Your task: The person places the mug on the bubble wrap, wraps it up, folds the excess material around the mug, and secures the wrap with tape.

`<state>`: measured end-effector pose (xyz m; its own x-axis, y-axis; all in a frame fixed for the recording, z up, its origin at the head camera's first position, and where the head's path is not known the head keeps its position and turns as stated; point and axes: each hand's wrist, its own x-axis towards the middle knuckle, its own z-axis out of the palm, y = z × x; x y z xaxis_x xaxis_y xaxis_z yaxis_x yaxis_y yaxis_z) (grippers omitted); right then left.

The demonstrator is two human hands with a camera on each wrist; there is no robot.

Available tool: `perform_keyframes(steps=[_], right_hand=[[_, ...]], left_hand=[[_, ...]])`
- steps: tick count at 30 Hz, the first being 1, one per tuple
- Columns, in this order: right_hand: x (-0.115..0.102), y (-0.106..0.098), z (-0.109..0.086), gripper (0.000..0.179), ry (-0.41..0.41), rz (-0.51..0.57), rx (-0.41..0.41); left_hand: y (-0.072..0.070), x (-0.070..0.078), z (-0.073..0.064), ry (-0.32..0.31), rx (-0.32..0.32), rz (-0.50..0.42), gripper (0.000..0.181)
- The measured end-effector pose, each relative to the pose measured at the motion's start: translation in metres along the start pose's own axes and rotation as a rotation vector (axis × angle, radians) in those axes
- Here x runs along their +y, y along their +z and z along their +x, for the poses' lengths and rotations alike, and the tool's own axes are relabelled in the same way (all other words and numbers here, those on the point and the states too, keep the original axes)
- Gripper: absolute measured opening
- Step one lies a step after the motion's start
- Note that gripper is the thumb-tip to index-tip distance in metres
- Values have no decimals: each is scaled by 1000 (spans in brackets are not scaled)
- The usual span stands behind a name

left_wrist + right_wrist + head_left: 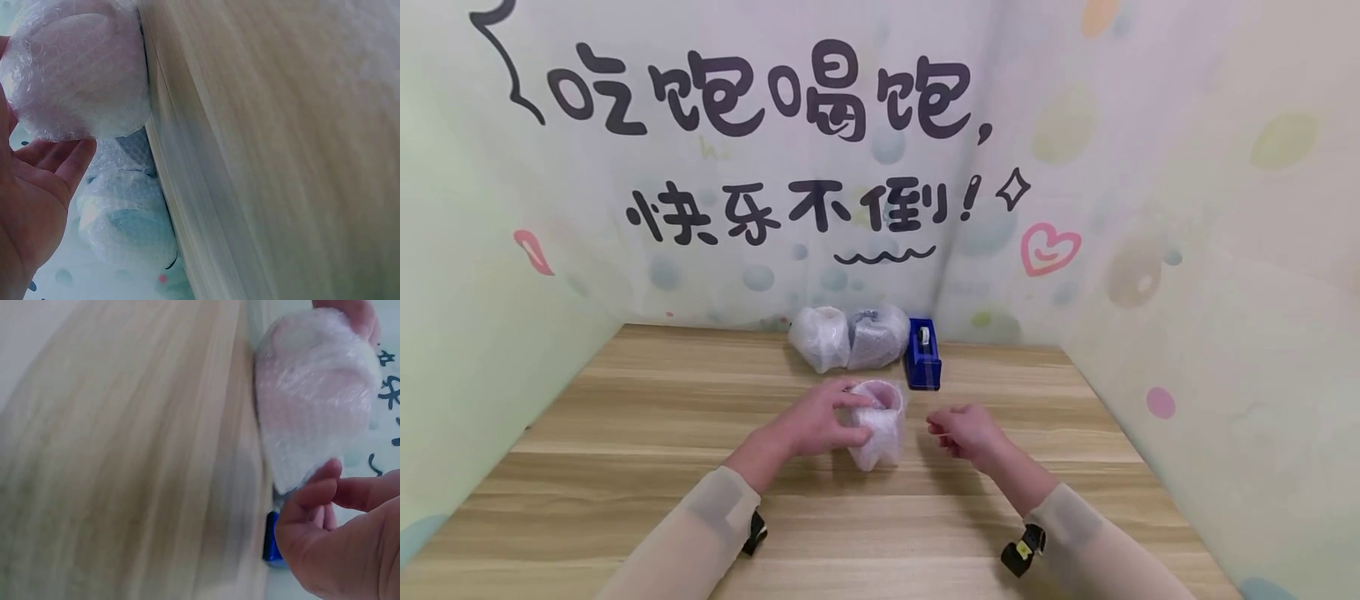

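Note:
A pinkish cup [880, 437] wrapped in bubble wrap stands on the table, its round rim facing up. My left hand [812, 421] holds it from the left, thumb in front and fingers around the far side. To its right, apart from the cup, my right hand [970, 435] has thumb and fingertips pinched together. A faint clear strip of tape [932, 402] runs from the blue tape dispenser [925, 375] down to those fingertips. In the right wrist view the wrapped cup [315, 394] lies beyond the pinching fingers [312, 494].
Two more bubble-wrapped items, one whitish [820, 340] and one greyer [877, 340], sit side by side at the back, left of the dispenser. The wooden table [662, 433] ends at a printed wall cloth [760, 283].

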<state>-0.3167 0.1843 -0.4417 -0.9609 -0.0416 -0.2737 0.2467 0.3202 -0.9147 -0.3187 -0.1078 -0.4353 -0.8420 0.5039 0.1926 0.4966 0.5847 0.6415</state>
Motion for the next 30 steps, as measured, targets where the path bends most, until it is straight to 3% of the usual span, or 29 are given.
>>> perform_keyframes(steps=[5, 17, 20, 26, 30], right_hand=[[10, 2, 11, 22, 2, 0, -61], [6, 9, 24, 22, 77, -145, -33], [4, 7, 27, 27, 90, -248, -21], [0, -8, 34, 49, 104, -591, -4], [-6, -16, 43, 45, 41, -579, 25]], left_hand=[[1, -1, 0, 4, 5, -3, 55], [2, -1, 0, 7, 16, -20, 55], [2, -1, 1, 8, 20, -21, 55], [2, -1, 1, -9, 21, -33, 55], [2, -2, 1, -17, 12, -36, 55]])
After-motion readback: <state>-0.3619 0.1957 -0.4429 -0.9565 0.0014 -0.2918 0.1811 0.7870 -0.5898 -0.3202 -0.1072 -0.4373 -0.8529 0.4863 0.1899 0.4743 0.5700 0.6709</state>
